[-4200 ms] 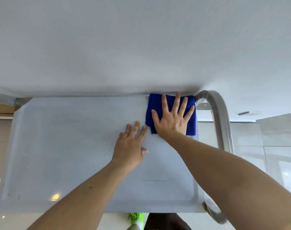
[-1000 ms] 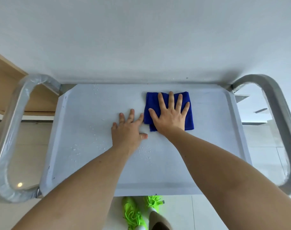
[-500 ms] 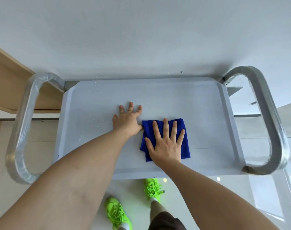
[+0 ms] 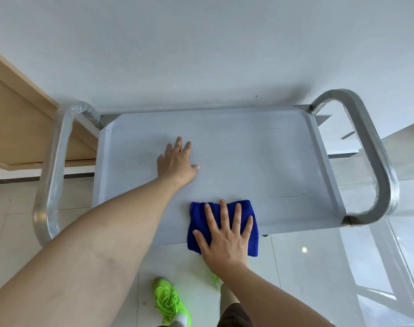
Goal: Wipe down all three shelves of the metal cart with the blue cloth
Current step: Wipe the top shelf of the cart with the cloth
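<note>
The metal cart's top shelf [image 4: 260, 161] is a pale grey tray with raised edges, seen from above. A folded blue cloth [image 4: 197, 215] lies at the shelf's near edge and hangs partly over it. My right hand [image 4: 224, 234] presses flat on the cloth with fingers spread. My left hand [image 4: 177, 162] rests flat on the shelf's middle left, holding nothing. Small water droplets [image 4: 151, 128] dot the shelf near the left hand and the far left corner. The lower shelves are hidden under the top one.
Curved metal handles stand at the cart's left [image 4: 52, 171] and right [image 4: 371, 156] ends. A white wall [image 4: 201, 55] is right behind the cart. A wooden desk [image 4: 19, 128] sits at the left. My green shoe [image 4: 170, 303] is on the tiled floor below.
My right hand has dragged the blue cloth from the far edge toward me, down to the near edge. My left hand stayed flat on the shelf. The view tilted down.
</note>
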Demonstrator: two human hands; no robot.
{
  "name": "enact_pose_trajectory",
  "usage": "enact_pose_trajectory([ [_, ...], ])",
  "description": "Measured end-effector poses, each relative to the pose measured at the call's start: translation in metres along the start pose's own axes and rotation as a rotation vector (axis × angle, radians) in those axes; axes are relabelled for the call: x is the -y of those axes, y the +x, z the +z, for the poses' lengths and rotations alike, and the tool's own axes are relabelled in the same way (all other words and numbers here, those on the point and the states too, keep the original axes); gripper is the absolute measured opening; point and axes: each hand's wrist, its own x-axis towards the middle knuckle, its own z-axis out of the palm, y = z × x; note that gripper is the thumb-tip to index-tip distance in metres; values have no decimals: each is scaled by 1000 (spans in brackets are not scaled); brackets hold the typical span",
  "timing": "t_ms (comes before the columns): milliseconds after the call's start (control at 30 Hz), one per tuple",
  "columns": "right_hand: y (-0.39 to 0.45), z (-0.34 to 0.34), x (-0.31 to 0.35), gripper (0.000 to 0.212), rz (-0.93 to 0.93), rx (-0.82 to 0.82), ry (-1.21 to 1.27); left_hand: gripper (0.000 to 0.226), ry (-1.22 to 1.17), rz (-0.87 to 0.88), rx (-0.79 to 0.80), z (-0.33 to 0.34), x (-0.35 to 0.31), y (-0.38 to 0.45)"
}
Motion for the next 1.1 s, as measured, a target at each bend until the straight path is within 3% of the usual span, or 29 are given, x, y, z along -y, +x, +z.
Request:
enact_pose_trajectory([
  [133, 13, 3, 16, 71, -111, 26, -33, 85, 33, -105, 16, -9, 53, -4],
  [300, 34, 8, 32, 77, -70, -6, -36, 98, 4, -189, 106, -8, 87, 1],
  [833, 145, -14, 52, 79, 44, -47, -53, 96, -12, -170, 89, -6, 83, 6],
  [1100, 260, -43, 67, 82, 39, -72, -41, 91, 17, -177, 105, -9, 82, 4],
])
